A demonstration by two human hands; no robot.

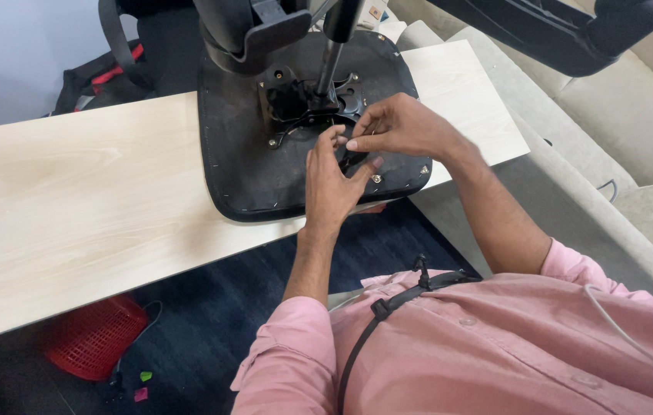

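An upturned black office-chair seat (242,161) lies on a pale wooden table (80,200), its metal mechanism plate (292,104) and black gas-lift column (334,54) facing up. My left hand (330,184) rests on the underside just right of the plate, fingers apart and raised. My right hand (395,127) reaches in from the right, with thumb and forefinger pinched together beside the left fingertips. Whatever small part sits between the fingers is too small to tell. Small bolts show on the plate's corners and near the seat's front edge (376,178).
A chair armrest and backrest (249,31) rise behind the seat. A beige sofa (634,131) runs along the right. A red plastic basket (96,338) and a cable lie on the dark floor under the table. A black-and-red bag (96,77) sits behind the table.
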